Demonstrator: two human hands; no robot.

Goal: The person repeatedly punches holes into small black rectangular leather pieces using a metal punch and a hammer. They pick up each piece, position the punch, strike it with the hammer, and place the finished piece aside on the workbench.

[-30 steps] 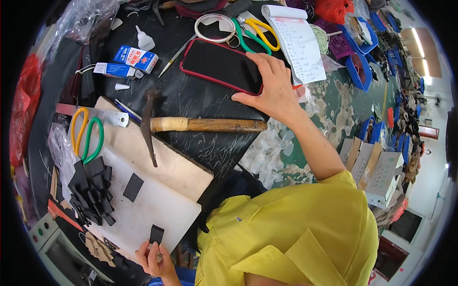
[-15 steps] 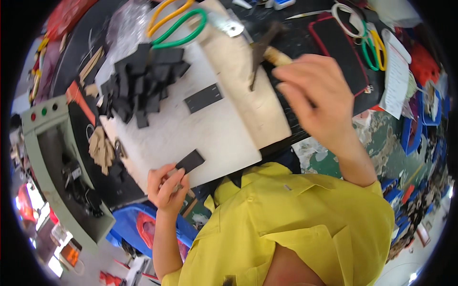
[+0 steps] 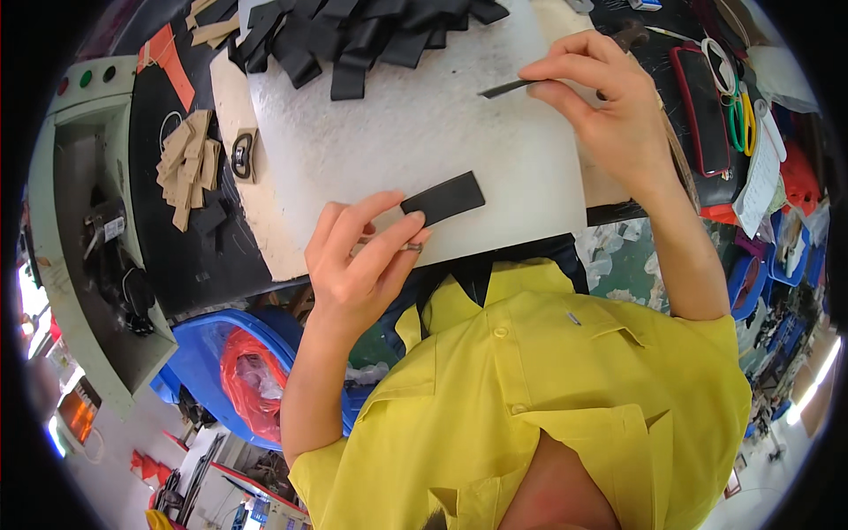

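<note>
A flat black strip (image 3: pixel 450 193) is over the near part of the white board (image 3: pixel 389 141), right of the middle of the board's near edge. Its long axis runs roughly along that edge, the free end pointing toward the board's right side and angled slightly away from the person. The left hand (image 3: pixel 358 261) has its fingertips closed on the strip's left end, the other fingers loosely curled; whether the strip touches the board, I cannot tell. Above the board's right part, the right hand (image 3: pixel 614 110) pinches a second black strip (image 3: pixel 503 88) between thumb and index finger, barely parted. Seen nearly edge-on, this piece points left across the board, its free tip dipping a little toward the near edge. A heap of black strips (image 3: pixel 353 40) covers the board's far part, lying in mixed directions. Left of the board are tan pieces (image 3: pixel 187 172); well to its right, a phone (image 3: pixel 704 110)
</note>
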